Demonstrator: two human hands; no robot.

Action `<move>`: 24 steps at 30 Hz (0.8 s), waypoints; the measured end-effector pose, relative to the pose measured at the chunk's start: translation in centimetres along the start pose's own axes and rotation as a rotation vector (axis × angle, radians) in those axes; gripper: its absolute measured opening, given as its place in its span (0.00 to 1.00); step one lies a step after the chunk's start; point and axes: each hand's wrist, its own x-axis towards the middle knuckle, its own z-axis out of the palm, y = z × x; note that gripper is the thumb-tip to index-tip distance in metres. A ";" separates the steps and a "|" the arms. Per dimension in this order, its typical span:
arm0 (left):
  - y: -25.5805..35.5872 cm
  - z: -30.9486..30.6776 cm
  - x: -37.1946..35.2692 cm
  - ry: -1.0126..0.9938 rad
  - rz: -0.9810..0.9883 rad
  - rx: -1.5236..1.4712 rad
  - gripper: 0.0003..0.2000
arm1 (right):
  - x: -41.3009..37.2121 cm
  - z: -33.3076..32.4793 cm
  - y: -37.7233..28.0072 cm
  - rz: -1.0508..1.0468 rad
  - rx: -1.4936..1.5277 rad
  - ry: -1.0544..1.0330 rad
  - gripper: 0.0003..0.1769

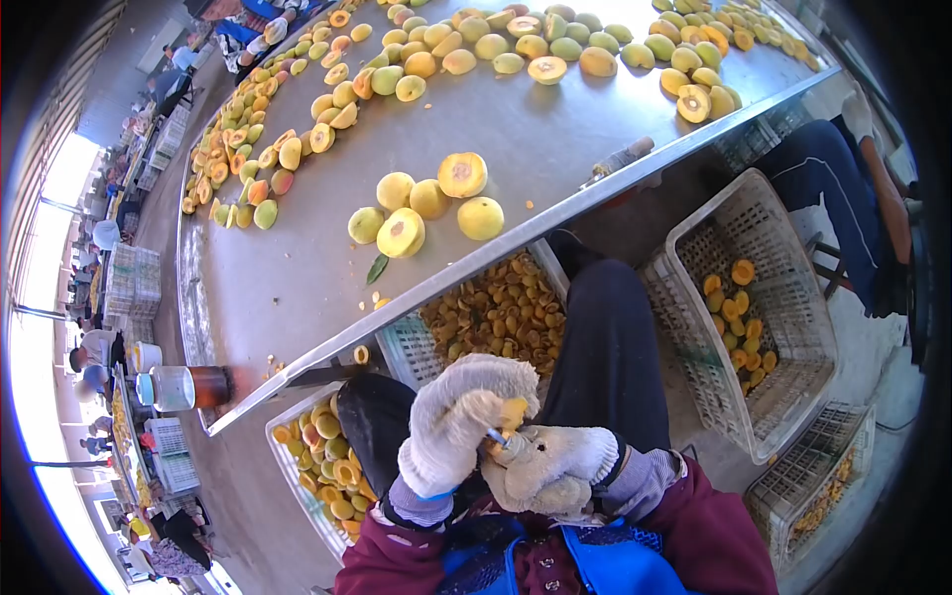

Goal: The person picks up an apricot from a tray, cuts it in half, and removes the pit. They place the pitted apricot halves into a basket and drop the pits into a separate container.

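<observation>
My left hand (471, 412), in a pale knitted glove, is above the crate between my knees, its fingers closed round a piece of yellow fruit (513, 411). Close against it, my right hand (545, 466), gloved too, is curled round a small tool, of which a bluish metal part (497, 436) shows between the hands. The rest of the tool is hidden by the gloves. Beyond the hands, a crate (409, 347) holds many fruit halves (496, 312). On the metal table (327, 243) lie several yellow fruits (428, 199), one with its cut face up (401, 234).
A large crate (694, 357) with fruit halves stands at the right, another crate (783, 496) below it. A crate of fruit (327, 446) is at the lower left. Rows of fruit (397, 74) cover the table's far side. A seated person's leg (818, 198) is at the right.
</observation>
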 end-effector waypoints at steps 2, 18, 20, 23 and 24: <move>0.8 0.7 0.0 0.101 -0.228 -0.268 0.22 | 0.2 0.2 0.4 -0.084 0.105 0.032 0.10; -3.4 -1.0 1.1 0.278 -0.396 -0.822 0.26 | 0.5 0.5 -0.4 -0.076 0.064 -0.147 0.12; -1.9 -1.8 -0.1 0.465 -0.196 -0.385 0.24 | 0.9 0.6 -0.1 -0.199 -0.073 0.225 0.14; -3.0 -8.7 -3.8 0.710 0.065 0.039 0.20 | 0.5 1.4 -1.9 -0.067 -0.067 0.312 0.12; -3.2 -11.8 -5.5 0.742 -0.030 0.373 0.18 | 0.5 1.0 -1.8 -0.075 -0.068 0.307 0.12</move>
